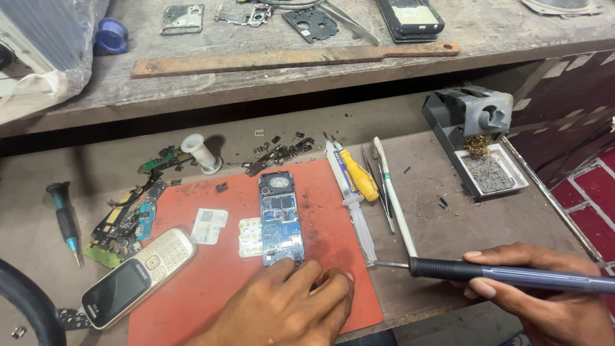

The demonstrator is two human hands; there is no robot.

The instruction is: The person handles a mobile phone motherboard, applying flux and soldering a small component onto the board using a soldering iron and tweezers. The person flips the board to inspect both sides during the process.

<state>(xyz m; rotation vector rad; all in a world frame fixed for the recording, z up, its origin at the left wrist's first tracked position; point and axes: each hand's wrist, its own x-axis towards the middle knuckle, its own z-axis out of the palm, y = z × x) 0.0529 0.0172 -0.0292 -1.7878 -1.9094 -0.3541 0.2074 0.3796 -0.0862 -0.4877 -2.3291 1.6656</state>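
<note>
Blue and bare of its casing, the circuit board (280, 218) lies lengthwise near the middle of the red mat (211, 288), its near end touching the left hand (282, 304). That hand rests on the mat with its fingers curled loosely, the fingertips (301, 268) pressing down at the board's lower edge; it pins the board and grasps nothing. The right hand (544, 288) is closed around the handle of a soldering iron (500, 274), whose tip (387, 263) points left and hovers just off the mat's right edge, near the board but apart from it. Judging by this, the step in hand is steadying the board ahead of solder work at its lower end. The next move would call for carrying the tip across the syringe (351, 198) and onto one small joint, with the board held still and the fingers kept clear of the heat. A phone (138, 277) lies on the mat's left corner; the iron stand (477, 138) sits well to the right.
</note>
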